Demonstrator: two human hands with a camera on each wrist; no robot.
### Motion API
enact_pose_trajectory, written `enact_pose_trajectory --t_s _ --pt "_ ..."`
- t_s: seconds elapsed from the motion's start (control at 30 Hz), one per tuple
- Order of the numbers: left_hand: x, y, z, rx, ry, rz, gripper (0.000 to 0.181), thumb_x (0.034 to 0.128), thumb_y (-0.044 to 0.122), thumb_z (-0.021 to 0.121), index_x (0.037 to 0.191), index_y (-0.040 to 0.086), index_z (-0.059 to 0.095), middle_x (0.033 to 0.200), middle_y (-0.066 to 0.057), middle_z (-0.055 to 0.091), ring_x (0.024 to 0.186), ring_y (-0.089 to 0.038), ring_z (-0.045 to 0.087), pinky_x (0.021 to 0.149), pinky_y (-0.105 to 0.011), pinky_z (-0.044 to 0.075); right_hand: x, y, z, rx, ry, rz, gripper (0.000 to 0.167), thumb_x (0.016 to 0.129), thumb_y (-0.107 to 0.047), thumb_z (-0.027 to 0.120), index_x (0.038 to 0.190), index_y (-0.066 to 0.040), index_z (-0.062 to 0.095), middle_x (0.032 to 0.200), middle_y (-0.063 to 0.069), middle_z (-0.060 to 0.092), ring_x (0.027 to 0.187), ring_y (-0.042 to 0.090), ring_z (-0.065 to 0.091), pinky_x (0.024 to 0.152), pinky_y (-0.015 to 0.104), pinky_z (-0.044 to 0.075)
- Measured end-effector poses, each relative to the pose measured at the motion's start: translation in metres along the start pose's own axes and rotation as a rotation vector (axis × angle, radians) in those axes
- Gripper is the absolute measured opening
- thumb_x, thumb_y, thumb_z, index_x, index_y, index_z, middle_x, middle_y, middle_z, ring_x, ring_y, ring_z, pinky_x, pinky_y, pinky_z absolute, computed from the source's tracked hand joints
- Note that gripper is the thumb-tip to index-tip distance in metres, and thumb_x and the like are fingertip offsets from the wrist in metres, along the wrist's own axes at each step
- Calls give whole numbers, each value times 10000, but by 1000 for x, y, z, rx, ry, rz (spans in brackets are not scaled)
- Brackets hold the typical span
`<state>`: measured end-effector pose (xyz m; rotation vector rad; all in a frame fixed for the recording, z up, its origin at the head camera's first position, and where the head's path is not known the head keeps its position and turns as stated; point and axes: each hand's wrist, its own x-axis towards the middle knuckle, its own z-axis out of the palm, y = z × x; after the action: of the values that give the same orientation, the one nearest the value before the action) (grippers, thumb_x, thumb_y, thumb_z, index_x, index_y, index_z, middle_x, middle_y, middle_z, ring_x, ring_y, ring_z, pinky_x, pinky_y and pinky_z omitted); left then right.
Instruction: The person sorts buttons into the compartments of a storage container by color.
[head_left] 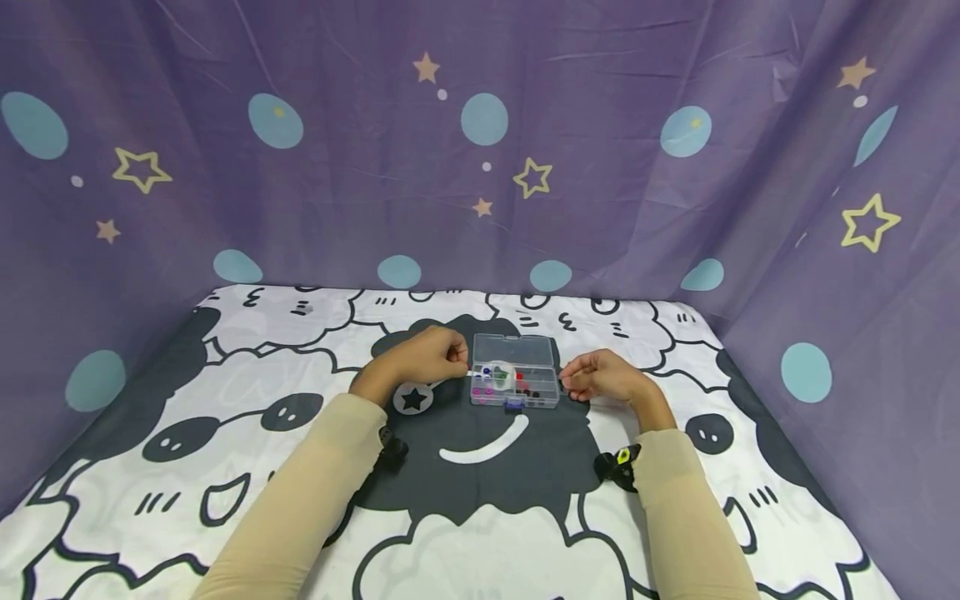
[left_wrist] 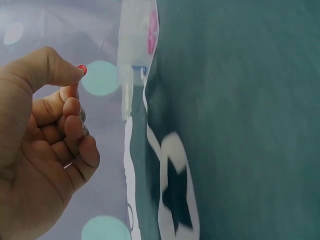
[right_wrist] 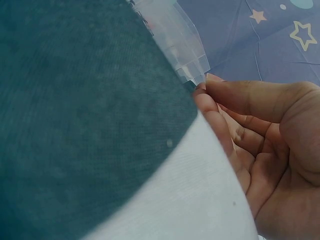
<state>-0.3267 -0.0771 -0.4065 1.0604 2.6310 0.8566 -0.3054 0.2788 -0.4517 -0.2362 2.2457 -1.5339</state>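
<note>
A clear plastic bead box (head_left: 514, 400) lies on the cloth with its lid raised at the back. Its compartments hold small pink, blue, red and dark beads. Just off the box's left side is my left hand (head_left: 431, 357), fingers curled and thumb tip close to the index finger. The left wrist view shows a small glossy red spot at that thumb tip (left_wrist: 82, 70), a painted nail or a bead. My right hand (head_left: 606, 375) is at the box's right edge, thumb and index fingertips together. Whether they pinch the box corner (right_wrist: 197, 67) or something thin is hidden.
A cartoon-print cloth (head_left: 420, 567) in white and dark grey covers the surface under the box. Purple curtains (head_left: 600, 233) with stars and blue ovals rise behind and at both sides. A dark band with a camera (head_left: 618, 467) sits at the right wrist.
</note>
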Motion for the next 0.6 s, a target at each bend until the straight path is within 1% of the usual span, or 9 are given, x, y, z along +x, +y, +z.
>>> enact_pose_trajectory --t_s 0.13,0.3,0.47,0.6 --pt "9 5 6 -9 -10 8 106 943 125 640 838 130 654 699 19 537 564 -96 403 611 -290 399 0 0 1 3 -1 2 173 972 -27 668 1114 68 698 873 69 730 752 170 685 713 325 591" --pt "21 9 12 2 -27 37 122 964 137 645 843 136 659 714 15 553 571 -99 418 625 -293 413 0 0 1 -2 7 9 167 972 -17 663 1112 67 700 883 72 732 755 176 685 712 328 591" --pt "30 13 16 20 -29 36 132 957 156 651 826 143 659 705 16 566 565 -103 424 625 -295 416 0 -1 1 -6 8 8 172 968 -21 671 1113 66 702 873 75 731 750 178 686 710 328 592" --pt "35 14 20 16 -38 35 138 966 158 646 829 151 661 703 19 565 567 -103 420 625 -291 417 0 0 0 -7 3 5 181 970 -35 678 1118 66 703 866 76 730 750 176 687 713 328 593"
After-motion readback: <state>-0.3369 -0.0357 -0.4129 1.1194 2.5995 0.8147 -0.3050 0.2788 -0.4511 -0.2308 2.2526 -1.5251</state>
